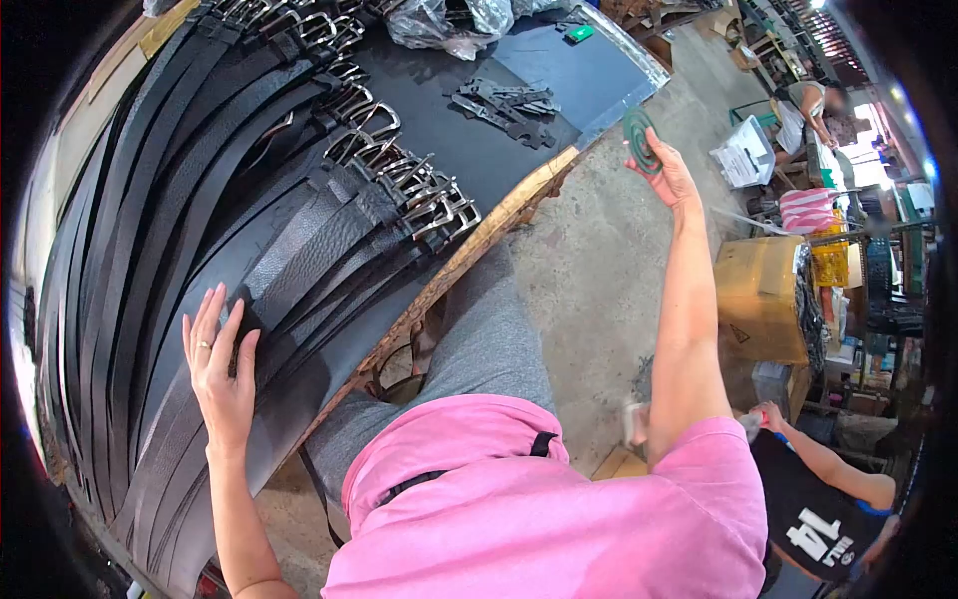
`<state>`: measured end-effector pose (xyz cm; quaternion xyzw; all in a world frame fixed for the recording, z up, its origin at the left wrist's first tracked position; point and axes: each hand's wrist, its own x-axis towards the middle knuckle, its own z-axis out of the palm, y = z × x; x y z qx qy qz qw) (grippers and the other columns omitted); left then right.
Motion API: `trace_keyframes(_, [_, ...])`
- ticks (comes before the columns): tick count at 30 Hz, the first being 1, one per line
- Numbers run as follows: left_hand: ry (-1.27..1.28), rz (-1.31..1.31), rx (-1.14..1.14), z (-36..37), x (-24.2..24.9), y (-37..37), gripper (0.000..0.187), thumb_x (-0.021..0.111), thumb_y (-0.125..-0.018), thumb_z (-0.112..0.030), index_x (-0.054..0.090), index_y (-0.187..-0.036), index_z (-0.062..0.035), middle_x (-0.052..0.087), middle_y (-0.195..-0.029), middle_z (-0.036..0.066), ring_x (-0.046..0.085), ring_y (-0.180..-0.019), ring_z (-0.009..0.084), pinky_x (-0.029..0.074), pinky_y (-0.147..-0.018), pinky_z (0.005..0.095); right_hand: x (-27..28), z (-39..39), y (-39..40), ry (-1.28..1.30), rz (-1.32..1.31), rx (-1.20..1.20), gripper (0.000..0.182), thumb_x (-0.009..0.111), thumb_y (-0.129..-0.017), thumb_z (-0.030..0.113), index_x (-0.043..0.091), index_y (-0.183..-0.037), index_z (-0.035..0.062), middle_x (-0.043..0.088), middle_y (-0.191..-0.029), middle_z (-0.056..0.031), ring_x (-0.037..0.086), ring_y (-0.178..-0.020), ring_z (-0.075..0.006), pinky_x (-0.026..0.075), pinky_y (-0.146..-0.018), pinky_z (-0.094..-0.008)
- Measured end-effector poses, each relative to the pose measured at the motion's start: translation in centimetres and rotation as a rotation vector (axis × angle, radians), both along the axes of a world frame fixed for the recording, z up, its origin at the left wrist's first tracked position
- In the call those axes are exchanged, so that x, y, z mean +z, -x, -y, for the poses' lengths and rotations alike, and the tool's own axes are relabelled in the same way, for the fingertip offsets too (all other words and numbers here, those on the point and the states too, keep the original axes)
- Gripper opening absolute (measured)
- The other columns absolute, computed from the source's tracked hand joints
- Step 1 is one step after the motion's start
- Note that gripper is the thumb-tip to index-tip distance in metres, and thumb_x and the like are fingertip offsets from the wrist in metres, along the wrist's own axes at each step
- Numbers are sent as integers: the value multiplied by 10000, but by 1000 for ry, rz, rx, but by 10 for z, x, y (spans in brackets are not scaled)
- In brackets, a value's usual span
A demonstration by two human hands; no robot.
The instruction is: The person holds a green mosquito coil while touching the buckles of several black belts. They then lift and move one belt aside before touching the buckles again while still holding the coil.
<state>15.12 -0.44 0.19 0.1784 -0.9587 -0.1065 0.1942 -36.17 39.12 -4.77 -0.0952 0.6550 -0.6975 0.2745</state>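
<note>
Green coil [637,138] is gripped in right hand [673,182], left hand [220,371] spread, perhaps touching belts [317,246].

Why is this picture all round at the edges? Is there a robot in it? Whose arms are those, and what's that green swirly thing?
No robot here, just a person in a pink shirt. The camera sits on their head, looking forward and down, so you see almost what they see. It sees very wide, so the edges look curved.

Their right hand holds the green coil out beyond the table. Their left hand is open by the black belts; I can't tell if it touches them. The belts have shiny metal buckles. Farther back lie small black pieces.
</note>
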Motion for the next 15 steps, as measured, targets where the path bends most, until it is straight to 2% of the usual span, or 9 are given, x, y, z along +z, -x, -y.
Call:
trace_keyframes(2, [-16, -8, -2, 1, 1, 2, 332, 679, -847, -85, 656, -1176, -48, 555, -1353, 117, 490, -1288, 276, 267, -1135, 481, -25, -13, 25, -492, -86, -17, 337, 651, -927, 355, 666, -1064, 47, 657, -846, -12, 629, -765, -145, 501, -786, -354])
trace_keyframes(4, [15, -17, 32, -6, 6, 9, 316, 687, -836, -64, 671, -1152, -50, 587, -1312, 117, 519, -1260, 280, 312, -1113, 474, -23, -13, 24, -96, -46, -38, 330, 670, -909, 379, 668, -1024, 69, 652, -845, -6, 623, -811, -142, 476, -764, -352])
trace_keyframes(6, [-6, -86, 34, -9, 6, 13, 305, 706, -818, -73, 685, -1122, -60, 601, -1291, 100, 535, -1240, 274, 317, -1111, 472, -15, -11, 13, 87, 49, -79, 331, 693, -888, 403, 660, -953, 81, 646, -859, 4, 612, -836, -135, 440, -722, -323])
trace_keyframes(9, [-38, -188, 26, -16, 6, 26, 274, 711, -801, -41, 704, -1074, -64, 622, -1251, 109, 573, -1192, 271, 358, -1086, 469, -31, -16, 20, -228, -21, -91, 332, 669, -908, 397, 640, -952, 69, 644, -855, -6, 624, -796, -135, 448, -708, -303])
trace_keyframes(12, [-93, -307, -55, -28, 6, 50, 218, 718, -790, -32, 723, -1004, -69, 648, -1175, 109, 609, -1114, 280, 411, -1042, 454, -2, 9, -23, 61, 56, -306, 315, 627, -943, 368, 626, -975, 54, 642, -820, -17, 571, -634, -123, 441, -688, -285])
trace_keyframes(15, [-154, -410, -110, -44, 4, 81, 192, 763, -733, -25, 726, -915, -68, 652, -990, 78, 604, -906, 260, 486, -842, 365, 2, 5, -44, 387, 123, 22, 301, 605, -959, 350, 612, -987, 50, 634, -816, -44, 469, -540, -104, 432, -673, -287])
